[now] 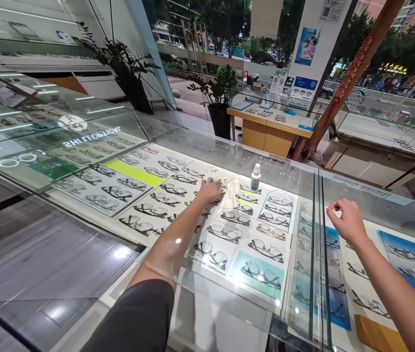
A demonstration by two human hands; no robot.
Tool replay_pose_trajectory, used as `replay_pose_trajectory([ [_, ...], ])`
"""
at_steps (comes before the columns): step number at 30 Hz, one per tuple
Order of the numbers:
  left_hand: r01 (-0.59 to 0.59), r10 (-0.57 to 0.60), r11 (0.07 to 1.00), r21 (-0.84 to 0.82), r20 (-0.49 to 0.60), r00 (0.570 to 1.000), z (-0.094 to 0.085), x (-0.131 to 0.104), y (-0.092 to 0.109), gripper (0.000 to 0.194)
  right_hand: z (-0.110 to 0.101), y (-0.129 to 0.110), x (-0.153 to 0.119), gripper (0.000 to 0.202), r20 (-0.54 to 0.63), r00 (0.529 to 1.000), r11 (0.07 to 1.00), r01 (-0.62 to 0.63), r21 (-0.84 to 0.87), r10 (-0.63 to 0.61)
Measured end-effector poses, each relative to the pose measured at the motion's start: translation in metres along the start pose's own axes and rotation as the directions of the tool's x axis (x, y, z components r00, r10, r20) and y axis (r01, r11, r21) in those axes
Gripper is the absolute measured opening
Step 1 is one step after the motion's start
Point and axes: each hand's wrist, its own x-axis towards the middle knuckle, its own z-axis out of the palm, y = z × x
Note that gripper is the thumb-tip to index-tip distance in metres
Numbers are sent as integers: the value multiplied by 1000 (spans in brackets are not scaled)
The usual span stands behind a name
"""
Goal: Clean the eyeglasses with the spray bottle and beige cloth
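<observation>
My left hand (211,190) is over the glass display counter, its fingers bent and closed at the edge of a pale cream cloth (230,196). The cloth lies bunched on the glass to the right of those fingers. A small white spray bottle (255,177) stands upright on the glass, a little beyond the cloth. My right hand (347,222) is raised over the right-hand counter section, its fingers curled and thumb tip near the index finger; no object shows in it. Under the glass lie rows of eyeglasses (235,218), several of them below my left forearm.
A glass seam with upright edges (319,254) divides the counter sections. An orange-brown item (378,333) lies in the right section. Beyond the counter stand a potted plant (219,105) and a wooden display table (271,132). Grey floor (64,274) shows at lower left.
</observation>
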Motion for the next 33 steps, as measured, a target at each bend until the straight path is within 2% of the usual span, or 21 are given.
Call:
replay_pose_trajectory([
  [4, 168, -167, 986, -1, -100, 981, -8, -5, 5, 50, 2, 2, 1, 20, 6, 1000, 1000, -6, -5, 6],
  [7, 312, -306, 950, -7, -216, 927, -18, -18, 13, 58, 7, 5, 3, 20, 8, 1000, 1000, -5, -6, 5],
  [10, 384, -370, 923, -9, -285, 884, -23, -43, 27, 57, 13, 6, 5, 18, -12, 1000, 1000, -1, -4, 1],
  [13, 354, -334, 935, 22, -274, 902, -22, -78, 41, 47, 18, 3, 6, 15, -25, 999, 1000, 25, -7, -25],
  [15, 276, -245, 954, 115, -228, 942, -22, -104, 46, 45, 20, 0, 7, 15, -24, 999, 999, 36, -24, -36],
  [18, 81, -75, 966, 247, -34, 997, -26, -146, 50, 47, 24, -4, 10, 14, -16, 1000, 998, 1, -67, -2],
  [20, 13, -36, 965, 262, 84, 996, -33, -177, 52, 46, 25, -6, 11, 13, -11, 1000, 997, -9, -70, 8],
  [21, 7, -46, 963, 269, 139, 989, -39, -194, 54, 46, 26, -7, 11, 12, -10, 1000, 998, -8, -65, 8],
  [23, 70, -163, 952, 299, 301, 939, -54, -228, 60, 46, 27, -9, 13, 12, -9, 1000, 999, -5, -53, 4],
  [26, 113, -217, 957, 266, 402, 890, -89, -279, 76, 38, 27, -12, 14, 11, -13, 1000, 999, -6, -35, 5],
  [27, 136, -235, 956, 259, 406, 883, -103, -296, 82, 36, 28, -13, 14, 11, -16, 1000, 1000, -4, -26, 4],
  [30, 186, -215, 973, 140, 236, 948, -144, -347, 99, 37, 26, -17, 13, 11, -41, 999, 1000, 6, 3, -6],
  [32, 208, -203, 978, -21, 136, 970, -160, -383, 105, 43, 23, -20, 11, 10, -75, 997, 1000, 11, 26, -9],
  [33, 247, -237, 962, -115, 100, 966, -163, -400, 106, 48, 20, -22, 10, 9, -96, 995, 999, 13, 38, -10],
])
